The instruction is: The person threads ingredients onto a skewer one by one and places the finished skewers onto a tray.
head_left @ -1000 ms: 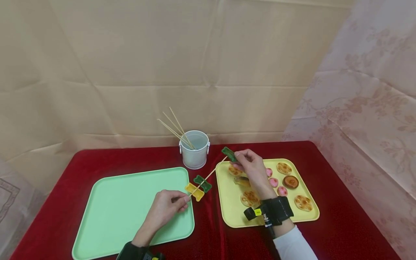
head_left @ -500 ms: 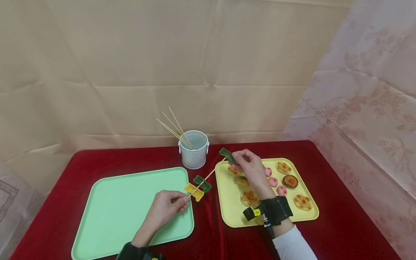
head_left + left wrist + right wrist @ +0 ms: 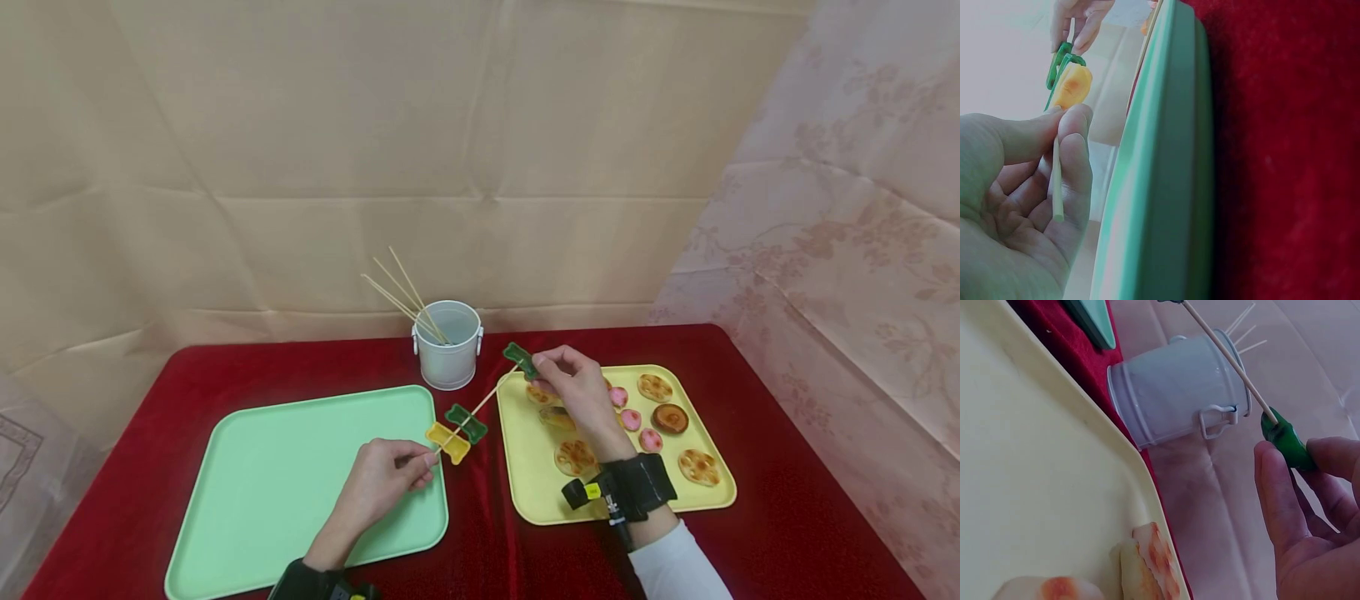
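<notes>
My left hand [image 3: 382, 483] pinches a bamboo skewer [image 3: 491, 394] near its lower end, the blunt end [image 3: 1058, 206] sticking out below the fingers in the left wrist view. Threaded just above the fingertips are a yellow pepper piece [image 3: 448, 442] and a green pepper piece [image 3: 467, 424]. With thumb and fingers, my right hand [image 3: 581, 387] pinches another green pepper piece [image 3: 520, 359] at the skewer's upper tip. In the right wrist view the skewer meets this green piece [image 3: 1291, 445]; how deep the tip goes is hidden.
A mint-green tray [image 3: 285, 492] lies at left on the red cloth [image 3: 480, 542]. The yellow tray [image 3: 532, 504] at right bears browned lotus root slices [image 3: 698, 468], pink round pieces [image 3: 651, 440] and a brown mushroom cap [image 3: 670, 418]. A white bucket [image 3: 448, 362] with several skewers stands behind.
My right hand has shifted slightly left and down, bringing the green pepper piece further onto the skewer's tip. My left hand stays almost still.
</notes>
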Demonstrator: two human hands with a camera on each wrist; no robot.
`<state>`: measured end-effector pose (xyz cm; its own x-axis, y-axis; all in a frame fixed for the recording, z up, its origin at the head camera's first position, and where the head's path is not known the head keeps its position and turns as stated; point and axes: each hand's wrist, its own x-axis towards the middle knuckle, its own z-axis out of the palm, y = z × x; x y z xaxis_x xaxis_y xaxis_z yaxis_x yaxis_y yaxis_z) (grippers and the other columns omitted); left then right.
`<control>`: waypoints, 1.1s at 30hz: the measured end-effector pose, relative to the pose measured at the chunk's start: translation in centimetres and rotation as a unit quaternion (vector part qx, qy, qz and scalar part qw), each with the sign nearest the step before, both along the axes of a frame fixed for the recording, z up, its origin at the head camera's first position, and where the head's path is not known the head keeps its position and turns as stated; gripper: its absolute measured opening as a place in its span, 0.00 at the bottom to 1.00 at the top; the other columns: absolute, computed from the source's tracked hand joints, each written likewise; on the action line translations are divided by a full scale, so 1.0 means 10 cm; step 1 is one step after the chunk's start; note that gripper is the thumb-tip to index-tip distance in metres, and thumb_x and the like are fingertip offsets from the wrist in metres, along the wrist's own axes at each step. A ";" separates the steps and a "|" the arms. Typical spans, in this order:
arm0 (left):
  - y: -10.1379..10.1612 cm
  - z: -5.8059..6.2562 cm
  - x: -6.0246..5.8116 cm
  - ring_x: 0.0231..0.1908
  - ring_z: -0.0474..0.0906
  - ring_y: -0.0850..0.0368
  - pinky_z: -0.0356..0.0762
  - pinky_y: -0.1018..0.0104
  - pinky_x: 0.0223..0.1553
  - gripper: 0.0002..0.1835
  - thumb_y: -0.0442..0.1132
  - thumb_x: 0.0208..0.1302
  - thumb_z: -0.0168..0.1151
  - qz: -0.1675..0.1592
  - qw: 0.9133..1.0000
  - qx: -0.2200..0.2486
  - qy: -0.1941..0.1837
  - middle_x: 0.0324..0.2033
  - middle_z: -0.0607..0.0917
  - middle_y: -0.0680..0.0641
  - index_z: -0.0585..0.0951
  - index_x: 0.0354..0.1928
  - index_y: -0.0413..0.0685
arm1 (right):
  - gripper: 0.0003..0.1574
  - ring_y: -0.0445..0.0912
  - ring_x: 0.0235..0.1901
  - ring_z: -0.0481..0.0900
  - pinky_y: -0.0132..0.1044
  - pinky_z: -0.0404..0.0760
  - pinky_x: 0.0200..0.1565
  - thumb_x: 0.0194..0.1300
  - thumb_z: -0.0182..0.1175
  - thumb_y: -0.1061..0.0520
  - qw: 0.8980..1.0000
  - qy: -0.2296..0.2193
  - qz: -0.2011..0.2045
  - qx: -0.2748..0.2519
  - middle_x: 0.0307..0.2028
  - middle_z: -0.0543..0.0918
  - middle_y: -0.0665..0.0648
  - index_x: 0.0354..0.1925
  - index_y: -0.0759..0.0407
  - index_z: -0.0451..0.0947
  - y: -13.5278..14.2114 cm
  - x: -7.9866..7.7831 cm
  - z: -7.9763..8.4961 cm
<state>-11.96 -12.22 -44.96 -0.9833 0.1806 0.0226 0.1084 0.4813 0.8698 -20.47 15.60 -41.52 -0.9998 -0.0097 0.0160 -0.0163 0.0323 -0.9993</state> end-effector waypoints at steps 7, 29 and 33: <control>0.00 0.00 0.00 0.21 0.80 0.63 0.76 0.71 0.25 0.07 0.39 0.60 0.67 -0.003 1.000 0.001 -0.002 0.19 0.84 0.53 0.87 0.32 0.42 | 0.23 0.55 0.39 0.84 0.42 0.81 0.45 0.62 0.64 0.49 1.000 0.010 0.016 0.009 0.42 0.82 0.62 0.44 0.69 0.78 0.00 0.00 -0.02; -0.02 0.01 0.00 0.21 0.79 0.64 0.76 0.71 0.26 0.08 0.40 0.60 0.66 -0.002 1.000 0.001 -0.001 0.19 0.84 0.53 0.88 0.33 0.42 | 0.22 0.49 0.36 0.83 0.39 0.82 0.43 0.62 0.65 0.48 0.997 0.008 0.066 0.042 0.40 0.83 0.62 0.42 0.67 0.79 0.03 -0.01 -0.02; -0.01 0.00 0.00 0.21 0.80 0.62 0.77 0.71 0.26 0.08 0.39 0.60 0.66 -0.004 1.000 0.011 -0.001 0.20 0.84 0.52 0.87 0.33 0.41 | 0.26 0.49 0.37 0.84 0.39 0.82 0.43 0.63 0.64 0.47 0.998 -0.004 0.061 0.031 0.42 0.83 0.63 0.45 0.69 0.78 0.01 0.00 -0.03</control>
<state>-11.98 -12.35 -44.94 -0.9819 0.1879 0.0239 0.1098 0.4615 0.8803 -20.49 15.68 -41.83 -0.9914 -0.1311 0.0026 -0.0149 0.0926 -0.9956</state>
